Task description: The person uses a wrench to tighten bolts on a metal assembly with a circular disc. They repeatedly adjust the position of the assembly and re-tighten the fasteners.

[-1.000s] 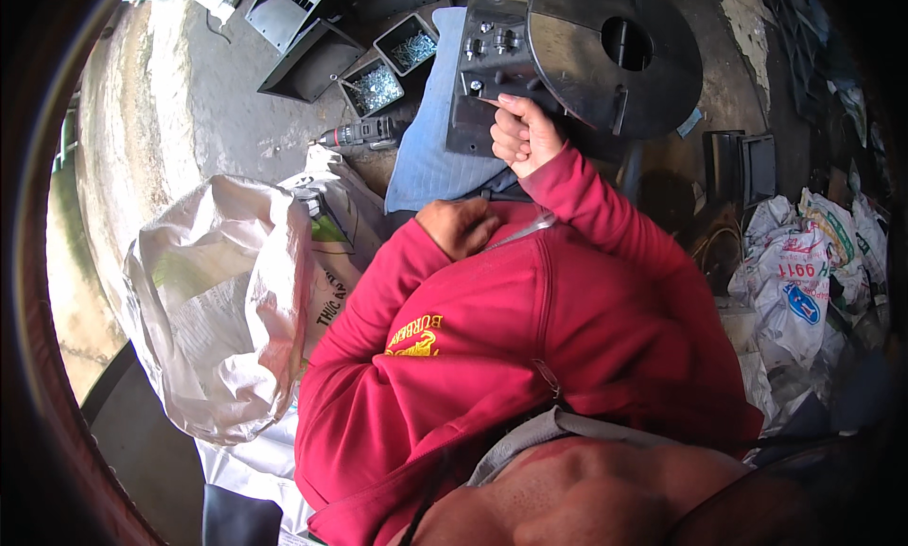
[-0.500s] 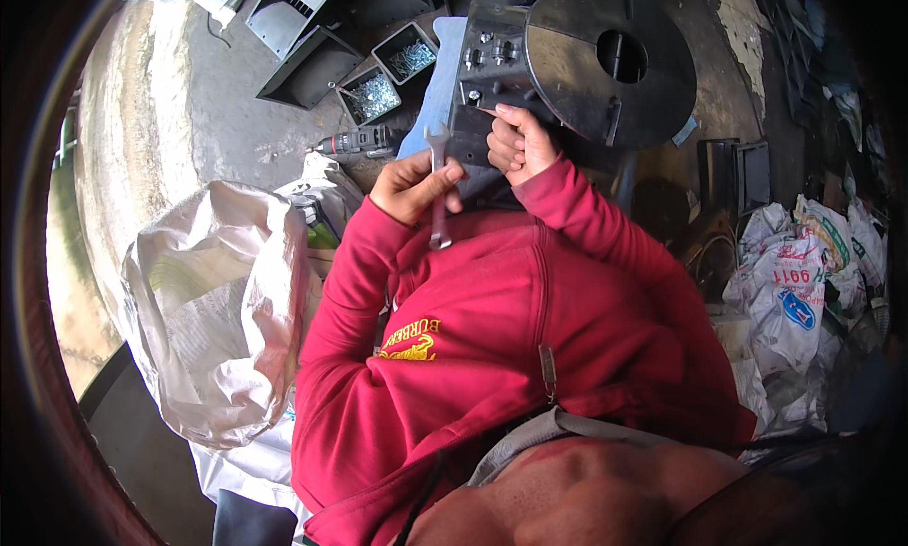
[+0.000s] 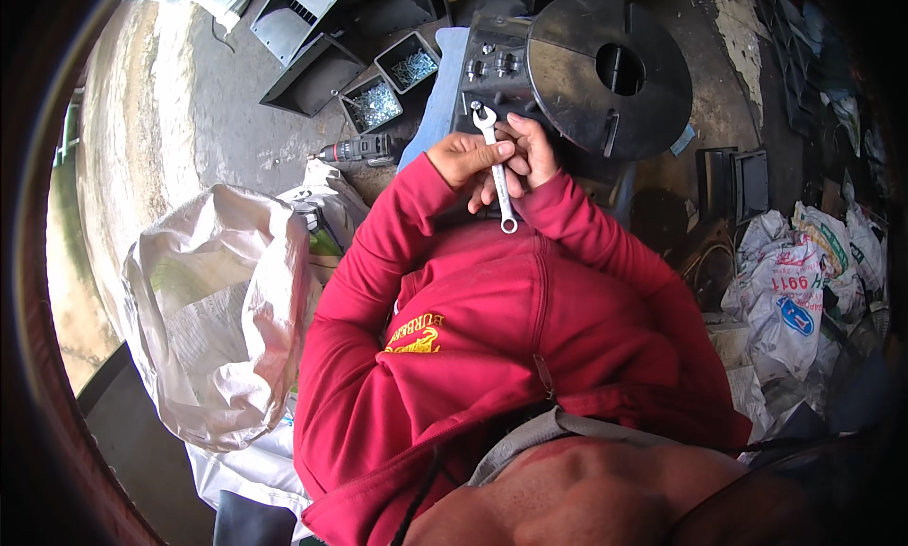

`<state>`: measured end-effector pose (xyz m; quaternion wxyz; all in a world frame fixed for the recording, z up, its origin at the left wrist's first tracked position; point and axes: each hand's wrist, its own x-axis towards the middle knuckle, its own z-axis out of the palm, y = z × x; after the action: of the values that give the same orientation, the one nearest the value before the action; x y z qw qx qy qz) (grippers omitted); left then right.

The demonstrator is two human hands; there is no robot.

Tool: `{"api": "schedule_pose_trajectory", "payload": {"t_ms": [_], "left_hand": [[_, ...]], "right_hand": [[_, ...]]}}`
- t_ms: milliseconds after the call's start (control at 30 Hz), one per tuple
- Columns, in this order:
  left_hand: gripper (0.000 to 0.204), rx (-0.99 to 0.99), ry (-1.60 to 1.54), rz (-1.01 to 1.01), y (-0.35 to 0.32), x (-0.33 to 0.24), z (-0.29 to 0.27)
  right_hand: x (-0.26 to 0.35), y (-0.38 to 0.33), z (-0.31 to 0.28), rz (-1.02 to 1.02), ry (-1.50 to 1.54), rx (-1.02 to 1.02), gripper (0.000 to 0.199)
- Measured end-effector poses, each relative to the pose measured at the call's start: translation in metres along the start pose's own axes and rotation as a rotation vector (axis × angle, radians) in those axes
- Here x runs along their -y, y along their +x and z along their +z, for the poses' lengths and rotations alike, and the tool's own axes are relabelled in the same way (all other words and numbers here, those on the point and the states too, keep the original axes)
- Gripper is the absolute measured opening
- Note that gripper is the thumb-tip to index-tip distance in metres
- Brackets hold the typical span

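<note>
My left hand (image 3: 467, 158) is closed round the shank of a silver combination wrench (image 3: 500, 187), thumb on top. The wrench's open jaw is at a bolt (image 3: 476, 105) on a black machine part (image 3: 473, 85); whether it grips the bolt I cannot tell. The ring end hangs over my red jacket. Close beside the wrench, my right hand (image 3: 534, 152) has its fingers curled, partly hidden behind the shank and left hand. The part carries a large black disc (image 3: 653, 97) with a round hole, and more bolts near its far edge.
Two bins of small screws (image 3: 373, 106) stand at the far left, beside dark trays (image 3: 317, 73). A power drill (image 3: 357, 151) lies nearer. An open white sack (image 3: 218, 310) stands at my left; printed plastic bags (image 3: 780, 291) pile up at right. Blue material (image 3: 440, 92) lies by the part.
My left hand has moved right and forward, bringing the wrench's jaw up to the bolt. The right hand has drawn back slightly from the bolt and sits beside the wrench.
</note>
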<state>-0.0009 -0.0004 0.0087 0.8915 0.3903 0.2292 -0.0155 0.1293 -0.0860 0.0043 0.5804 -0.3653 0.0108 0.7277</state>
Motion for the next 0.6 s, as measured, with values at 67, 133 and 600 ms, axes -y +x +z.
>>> {"api": "schedule_pose_trajectory", "payload": {"t_ms": [67, 133, 600], "left_hand": [[0.039, 0.022, -0.009, -0.017, 0.002, -0.001, -0.008], [0.038, 0.024, -0.008, -0.034, 0.002, -0.004, -0.011], [0.033, -0.294, 0.239, -0.102, -0.033, -0.033, -0.036]], "right_hand": [[-0.002, 0.002, 0.001, -0.01, 0.009, 0.005, 0.048], [-0.002, 0.006, -0.011, -0.002, 0.003, 0.112, 0.05], [-0.011, 0.021, -0.027, -0.119, 0.072, 0.084, 0.037]]}}
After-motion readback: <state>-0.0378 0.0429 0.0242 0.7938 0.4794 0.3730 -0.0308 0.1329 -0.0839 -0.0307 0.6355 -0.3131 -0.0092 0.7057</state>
